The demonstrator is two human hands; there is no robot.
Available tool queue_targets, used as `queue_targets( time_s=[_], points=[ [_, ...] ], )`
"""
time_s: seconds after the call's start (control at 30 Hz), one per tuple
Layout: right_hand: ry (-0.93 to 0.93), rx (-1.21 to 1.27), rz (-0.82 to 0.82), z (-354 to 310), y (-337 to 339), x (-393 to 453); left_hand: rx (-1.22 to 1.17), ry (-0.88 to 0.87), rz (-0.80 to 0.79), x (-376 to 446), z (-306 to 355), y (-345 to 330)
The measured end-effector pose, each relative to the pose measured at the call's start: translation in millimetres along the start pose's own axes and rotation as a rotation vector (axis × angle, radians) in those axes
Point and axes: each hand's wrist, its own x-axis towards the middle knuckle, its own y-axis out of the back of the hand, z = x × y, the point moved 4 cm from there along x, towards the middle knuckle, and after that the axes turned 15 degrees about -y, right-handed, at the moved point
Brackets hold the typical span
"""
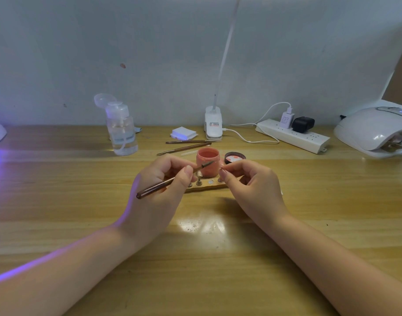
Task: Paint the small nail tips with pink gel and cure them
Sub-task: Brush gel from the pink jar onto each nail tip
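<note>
Head cam, wooden table [58, 224]: I see my left hand [159, 190] pinching a brown-handled brush [172, 180] between thumb and fingers, bristle end aimed toward 2 o'clock and crossing in front of the pink gel jar [208, 161]. My right hand [248, 183] sits at 3 o'clock of the brush tip, thumb and forefinger pinched on a tiny nail tip [222, 166]; it's too small to tell its colour or how much is coated.

The jar stands open at frame centre, just behind both hands, short and round, coral-pink inside and smeared pink on its wall. Its dark lid [234, 157] lies upturned touching-close at the jar's 3 o'clock, pink blotches on the pale liner. At the jar's 6 o'clock a wooden tip holder [207, 185] lies flat w/ small metal stands and round discs on it, partly hidden by my fingers.

Further back: two spare brushes [186, 144] at 11 o'clock of the jar, a stack of white wipes [183, 133], a clear pump bottle [121, 131] w/ cap flipped open at 10 o'clock, a white clip lamp base [213, 123] at 12 carrying a red-and-black label too blurred to read. A white power strip [293, 135] w/ two plugs at 2 o'clock; white curing lamp [375, 128] at the far 3 o'clock edge.
</note>
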Motion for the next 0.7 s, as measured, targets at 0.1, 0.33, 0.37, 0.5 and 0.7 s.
queue_targets(
  time_s=[0.1,0.33,0.37,0.5,0.7],
  points=[
    [0.013,-0.026,0.02,0.9,0.4,1.0,-0.031,-0.014,-0.037,-0.4,1.8,0.8],
    [0.092,-0.194,0.156,-0.8,2.9,-1.5,0.011,-0.018,-0.009,-0.1,4.2,0.2],
    [0.104,-0.207,0.173,-1.4,3.1,-1.7,0.011,-0.015,-0.024,-0.8,4.0,-0.8],
    [0.129,-0.245,0.199,-2.3,2.9,-2.2,0.002,-0.015,-0.033,-2.3,3.6,1.4],
    [0.159,-0.264,0.214,-3.7,2.5,-3.4,0.02,-0.031,-0.017,-1.1,5.8,0.3]
  ],
)
